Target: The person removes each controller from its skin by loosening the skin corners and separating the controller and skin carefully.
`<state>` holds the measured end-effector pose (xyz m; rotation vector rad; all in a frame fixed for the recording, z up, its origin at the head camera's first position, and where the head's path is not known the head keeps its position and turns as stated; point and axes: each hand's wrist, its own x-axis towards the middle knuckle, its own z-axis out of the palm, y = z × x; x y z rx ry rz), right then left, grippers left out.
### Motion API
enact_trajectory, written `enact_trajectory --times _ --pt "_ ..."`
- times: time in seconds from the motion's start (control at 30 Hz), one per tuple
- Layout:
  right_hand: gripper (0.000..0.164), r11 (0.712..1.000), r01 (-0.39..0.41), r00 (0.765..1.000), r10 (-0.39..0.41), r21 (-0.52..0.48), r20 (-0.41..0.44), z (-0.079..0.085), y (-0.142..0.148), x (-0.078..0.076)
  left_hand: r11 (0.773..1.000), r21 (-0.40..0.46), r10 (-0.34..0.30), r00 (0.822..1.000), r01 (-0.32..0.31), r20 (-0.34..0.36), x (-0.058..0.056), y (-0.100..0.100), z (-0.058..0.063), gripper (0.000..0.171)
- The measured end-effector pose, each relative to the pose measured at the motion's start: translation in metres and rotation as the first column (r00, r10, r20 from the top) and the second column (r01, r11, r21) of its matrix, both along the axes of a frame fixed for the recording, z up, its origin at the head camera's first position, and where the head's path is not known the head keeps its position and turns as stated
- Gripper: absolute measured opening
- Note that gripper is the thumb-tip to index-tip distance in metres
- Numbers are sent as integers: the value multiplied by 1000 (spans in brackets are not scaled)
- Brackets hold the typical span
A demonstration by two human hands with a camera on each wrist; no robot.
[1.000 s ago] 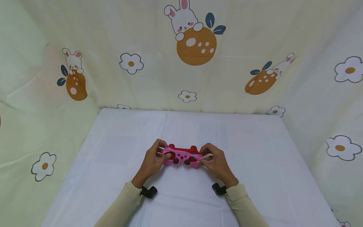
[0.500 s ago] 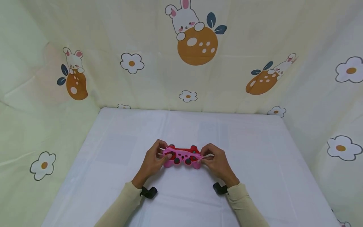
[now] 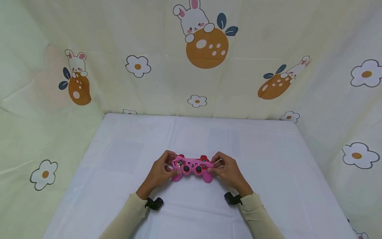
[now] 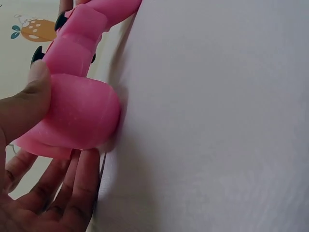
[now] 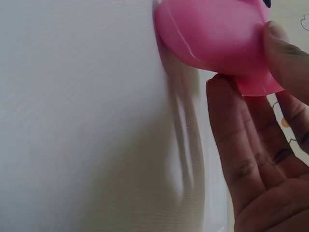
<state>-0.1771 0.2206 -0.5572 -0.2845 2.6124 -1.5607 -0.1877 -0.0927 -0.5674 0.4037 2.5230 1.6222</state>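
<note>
Both hands hold a red game controller [image 3: 205, 159] in a soft pink silicone cover [image 3: 192, 162]. It stands just in front of me with its sticks and buttons facing up. My left hand [image 3: 158, 172] grips its left end, thumb on top and fingers beneath. My right hand [image 3: 228, 170] pinches the right end, where red shows along the top edge. In the left wrist view the left thumb [image 4: 36, 94] presses beside the pink cover's rounded grip [image 4: 84, 113]. In the right wrist view the right hand's fingers [image 5: 234, 135] lie under the pink cover [image 5: 212, 36].
A white cloth covers the table [image 3: 268, 159]. Behind and at the sides hang curtains [image 3: 167, 89] printed with rabbits, oranges and flowers. A small black camera sits on each wrist.
The left thumb has slid down from the direction pad to the left grip. The pink cover now lies over more of the left side, and both grips show longer toward me.
</note>
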Motion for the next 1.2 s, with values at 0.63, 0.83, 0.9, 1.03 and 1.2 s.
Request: enact_trajectory --times 0.63,0.83,0.9,1.03,1.2 --pt "34 996 -32 983 47 -87 179 -4 6 -7 994 -41 -96 993 99 71 -16 1 2 58" --pt "33 995 -26 986 42 -101 161 -7 4 -7 978 -97 -176 980 185 93 -29 -5 6 56" --pt "33 994 -24 987 40 -105 155 -7 4 -7 968 -109 -215 972 225 90 -34 -6 8 55" --pt "33 994 -21 987 37 -103 153 -8 3 -6 946 -115 -296 951 304 85 -43 -9 11 53" --pt "33 995 -20 988 35 -96 153 -8 1 -5 932 -128 -333 940 340 75 -51 -10 13 53"
